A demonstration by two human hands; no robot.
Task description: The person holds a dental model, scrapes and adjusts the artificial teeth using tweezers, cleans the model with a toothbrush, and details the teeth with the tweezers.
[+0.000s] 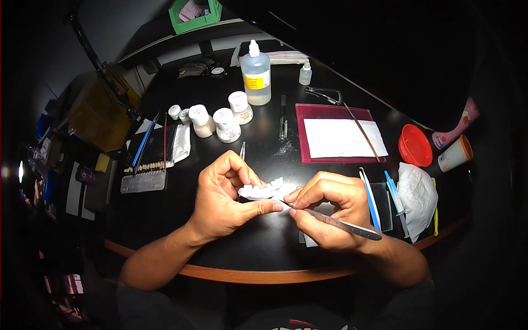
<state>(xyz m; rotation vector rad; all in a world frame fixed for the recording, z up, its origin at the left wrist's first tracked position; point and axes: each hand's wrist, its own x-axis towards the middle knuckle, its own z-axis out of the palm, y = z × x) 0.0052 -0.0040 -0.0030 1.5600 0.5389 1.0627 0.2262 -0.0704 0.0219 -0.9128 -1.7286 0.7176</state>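
Note:
My left hand [224,195] is closed round the edge of a white dental model [259,192], whose row of teeth faces up. Its thumb lies along the near side of the model. In my right hand [333,204] a flat metal scalpel [346,226] is gripped like a pen, its handle sticking out toward the lower right. The scalpel's front end points at the model's near right edge, close to my left thumb, and its tip is partly hidden by the fingers. Both hands are over the black table near its front edge.
White-capped jars [226,126] and a large liquid bottle [256,80] stand behind my hands. A tooth shade guide [144,180] lies left. To the right are a magenta tray [301,152], a red bowl [415,146], a syringe [394,192] and a crumpled white bag [416,193].

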